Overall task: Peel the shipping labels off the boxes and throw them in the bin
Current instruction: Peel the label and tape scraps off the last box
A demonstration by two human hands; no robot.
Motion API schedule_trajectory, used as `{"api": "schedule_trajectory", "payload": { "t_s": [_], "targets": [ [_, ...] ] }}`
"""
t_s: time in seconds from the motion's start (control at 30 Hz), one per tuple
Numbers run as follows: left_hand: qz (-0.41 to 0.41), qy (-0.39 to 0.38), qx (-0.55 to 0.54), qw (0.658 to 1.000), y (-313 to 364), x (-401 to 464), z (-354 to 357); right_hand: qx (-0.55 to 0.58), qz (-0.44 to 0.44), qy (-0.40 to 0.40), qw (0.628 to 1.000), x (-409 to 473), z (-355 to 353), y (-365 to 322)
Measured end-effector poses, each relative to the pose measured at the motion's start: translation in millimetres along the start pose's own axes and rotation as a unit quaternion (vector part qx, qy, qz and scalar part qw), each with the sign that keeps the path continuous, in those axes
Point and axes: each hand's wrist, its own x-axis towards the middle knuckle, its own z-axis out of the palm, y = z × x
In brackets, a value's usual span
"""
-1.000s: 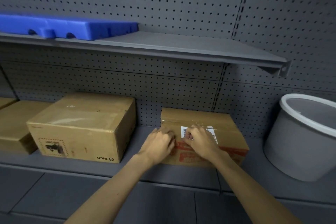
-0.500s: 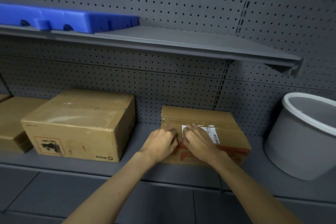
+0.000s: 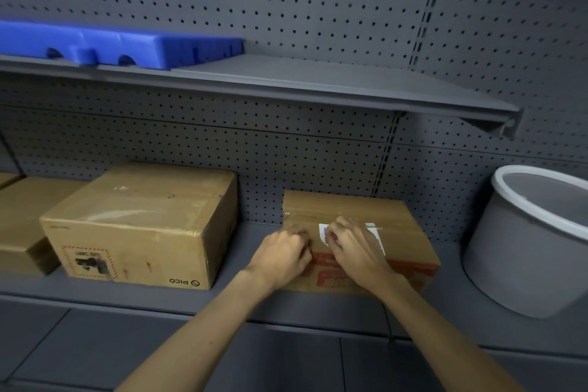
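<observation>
A small cardboard box (image 3: 404, 216) with red print stands on the lower grey shelf (image 3: 222, 299). A white shipping label (image 3: 375, 232) with barcodes is stuck on its top, partly hidden. My right hand (image 3: 356, 248) lies on the label with curled fingertips at its left edge. My left hand (image 3: 283, 253) rests curled on the box's left top edge, just beside the right hand. Whether a label corner is lifted stays hidden by my fingers. A grey bin (image 3: 534, 251) with a white rim stands to the right of the box.
A larger cardboard box (image 3: 143, 226) marked PICO sits to the left, and another box (image 3: 19, 226) lies at the far left. A blue plastic slab (image 3: 111, 44) rests on the upper shelf (image 3: 318, 86). Grey pegboard forms the back wall.
Both hands stay on the small box at the label's left edge with only slight finger shifts. The view has tilted a little.
</observation>
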Motion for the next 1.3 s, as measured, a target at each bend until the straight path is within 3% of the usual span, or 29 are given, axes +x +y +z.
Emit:
{"api": "schedule_trajectory", "payload": {
  "t_s": [0.37, 0.77, 0.97, 1.13, 1.3],
  "targets": [
    [-0.002, -0.001, 0.001, 1.000, 0, -1, 1, -0.050, 0.009, -0.015, 0.999, -6, 7, -8],
    [-0.002, 0.005, 0.005, 1.000, 0, 0, -1, -0.030, 0.021, -0.069, 0.997, 0, 12, -7],
    [-0.006, -0.003, 0.002, 1.000, 0, -2, -1, -0.055, 0.079, 0.015, 0.995, 11, -12, 12],
    [-0.007, -0.008, 0.010, 1.000, 1, 0, 0, -0.153, 0.024, -0.004, 0.988, -2, 1, 2],
    [-0.004, -0.007, 0.010, 1.000, 1, -2, 0, -0.165, 0.016, 0.001, 0.986, -5, 4, 11]
  ]
}}
